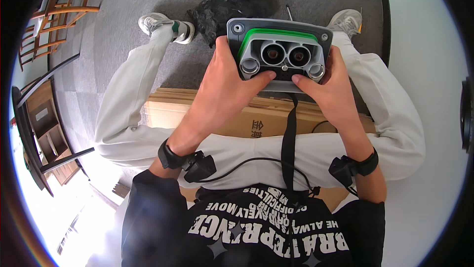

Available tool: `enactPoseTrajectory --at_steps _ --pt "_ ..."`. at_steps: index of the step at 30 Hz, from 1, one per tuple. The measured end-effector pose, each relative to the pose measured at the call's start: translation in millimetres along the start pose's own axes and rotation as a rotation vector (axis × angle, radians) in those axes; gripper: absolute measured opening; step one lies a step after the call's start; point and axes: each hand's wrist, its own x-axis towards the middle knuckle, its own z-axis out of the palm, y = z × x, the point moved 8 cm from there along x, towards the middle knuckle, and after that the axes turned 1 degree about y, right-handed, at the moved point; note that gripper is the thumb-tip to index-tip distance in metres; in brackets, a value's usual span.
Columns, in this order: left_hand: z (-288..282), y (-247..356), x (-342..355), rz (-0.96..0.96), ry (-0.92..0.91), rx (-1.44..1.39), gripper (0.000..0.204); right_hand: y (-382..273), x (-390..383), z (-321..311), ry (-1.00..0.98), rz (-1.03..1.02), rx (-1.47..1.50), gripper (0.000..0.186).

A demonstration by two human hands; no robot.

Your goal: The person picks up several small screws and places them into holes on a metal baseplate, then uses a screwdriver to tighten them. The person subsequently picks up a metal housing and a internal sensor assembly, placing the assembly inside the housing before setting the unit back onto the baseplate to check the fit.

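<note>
Between both hands is a grey plastic electrical connector [285, 45], raised above my knees and facing up at me. A bright green seal runs round its raised middle part. Two large round dark sockets sit side by side in it, with a smaller silvery round post at each lower corner. My left hand [222, 86] grips its left side, the thumb resting on the lower front. On the other side my right hand [336, 89] does the same, thumb near the middle of the lower edge. Most fingers are hidden behind the housing.
Below the hands lies a stack of flat cardboard [207, 114] between my legs. A crumpled black plastic bag [229, 7] and a thin dark rod [289, 12] are on the grey carpet [123, 0]. Wooden chairs [64, 12] stand far left. A black strap [289, 138] hangs down the middle.
</note>
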Motion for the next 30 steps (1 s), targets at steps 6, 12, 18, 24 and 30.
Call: enactPoseTrajectory --at_steps 6,12,18,24,30 --pt "-2 -11 1 0.014 -0.009 0.046 0.064 7 0 9 0.009 0.034 -0.152 0.062" --pt "0 -19 7 -0.042 0.039 0.217 0.064 19 8 10 0.059 0.04 -0.3 0.064" --pt "-2 -16 13 0.054 0.155 0.247 0.056 16 12 16 0.176 -0.023 -0.412 0.054" --pt "-9 -10 20 0.106 0.204 0.095 0.057 -13 20 14 0.209 -0.125 -0.376 0.05" --pt "29 -21 7 -0.067 -0.068 -0.024 0.062 7 3 -12 0.177 -0.013 -0.468 0.057"
